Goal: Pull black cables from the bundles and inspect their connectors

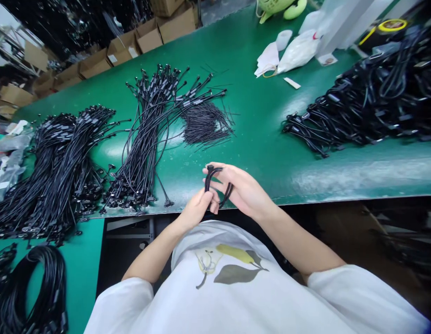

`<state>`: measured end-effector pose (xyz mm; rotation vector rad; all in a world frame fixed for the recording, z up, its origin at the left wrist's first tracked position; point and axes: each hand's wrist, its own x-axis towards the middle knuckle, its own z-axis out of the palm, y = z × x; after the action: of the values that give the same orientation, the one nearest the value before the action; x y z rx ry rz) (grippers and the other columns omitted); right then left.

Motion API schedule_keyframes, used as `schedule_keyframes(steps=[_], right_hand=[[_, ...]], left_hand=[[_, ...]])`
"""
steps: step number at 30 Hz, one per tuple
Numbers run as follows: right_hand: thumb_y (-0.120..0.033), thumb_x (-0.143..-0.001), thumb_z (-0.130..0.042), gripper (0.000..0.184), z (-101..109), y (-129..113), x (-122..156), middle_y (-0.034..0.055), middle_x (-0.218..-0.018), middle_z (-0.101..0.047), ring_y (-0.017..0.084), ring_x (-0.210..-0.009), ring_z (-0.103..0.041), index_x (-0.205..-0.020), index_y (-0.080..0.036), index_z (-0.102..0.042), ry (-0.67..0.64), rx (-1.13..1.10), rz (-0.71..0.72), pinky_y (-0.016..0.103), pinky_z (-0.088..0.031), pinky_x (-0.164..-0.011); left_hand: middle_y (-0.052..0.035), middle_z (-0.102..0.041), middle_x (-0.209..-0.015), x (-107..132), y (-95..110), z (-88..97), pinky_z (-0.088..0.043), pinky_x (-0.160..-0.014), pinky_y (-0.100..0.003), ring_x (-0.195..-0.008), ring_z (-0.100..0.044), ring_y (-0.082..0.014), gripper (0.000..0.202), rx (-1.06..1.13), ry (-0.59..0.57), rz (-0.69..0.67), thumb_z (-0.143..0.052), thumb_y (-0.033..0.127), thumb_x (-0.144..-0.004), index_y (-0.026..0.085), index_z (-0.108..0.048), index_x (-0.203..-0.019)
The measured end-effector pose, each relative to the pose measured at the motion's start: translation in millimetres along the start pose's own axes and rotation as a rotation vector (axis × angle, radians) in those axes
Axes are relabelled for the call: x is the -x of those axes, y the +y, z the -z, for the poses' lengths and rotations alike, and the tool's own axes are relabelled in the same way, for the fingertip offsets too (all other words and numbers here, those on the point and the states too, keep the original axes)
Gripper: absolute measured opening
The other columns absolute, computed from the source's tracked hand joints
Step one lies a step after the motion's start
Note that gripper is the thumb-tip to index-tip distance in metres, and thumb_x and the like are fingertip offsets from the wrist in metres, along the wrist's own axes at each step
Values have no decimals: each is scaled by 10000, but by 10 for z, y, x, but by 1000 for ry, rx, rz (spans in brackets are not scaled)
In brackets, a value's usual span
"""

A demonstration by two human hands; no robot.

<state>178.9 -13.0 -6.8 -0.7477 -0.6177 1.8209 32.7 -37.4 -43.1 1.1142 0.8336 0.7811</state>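
A black cable [207,182] is coiled into a small loop at the table's front edge, in front of my body. My left hand [200,204] pinches the coil's left side between thumb and fingers. My right hand [241,188] curls around the loop's right side, its fingers reaching behind the top. A dark connector end shows at the top of the coil, near the right fingertips. Just beyond my hands lies a pile of thin black twist ties [204,124]. Left of that pile is a bundle of straight black cables [145,144].
More straight cables [62,157] lie heaped at the left. Many coiled cables [368,102] are piled at the right. A large cable coil [44,283] sits on the lower-left table. Cardboard boxes [123,48] line the far side. A white plastic bag [299,58] lies at the back right.
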Motion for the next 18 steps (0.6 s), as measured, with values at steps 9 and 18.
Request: schedule_keyframes(steps=[9, 18], right_hand=[[-353, -760, -755, 384, -28, 210, -110, -68, -841, -473, 24, -513, -422, -871, -235, -407, 26, 101, 176, 159, -346, -443], [-444, -883, -598, 251, 24, 12, -244, -64, -682, -454, 64, -453, -431, -873, -242, -449, -45, 263, 134, 191, -393, -408]], left_hand=[[-94, -591, -1055, 5, -49, 56, -364, -1035, -374, -1104, -511, -234, 492, -344, -53, 37, -513, 635, -863, 165, -614, -967], [64, -381, -605, 31, 139, -255, -414, -525, -227, -515, -395, -77, 471, 527, -36, 321, -678, 601, -769, 158, -545, -858]])
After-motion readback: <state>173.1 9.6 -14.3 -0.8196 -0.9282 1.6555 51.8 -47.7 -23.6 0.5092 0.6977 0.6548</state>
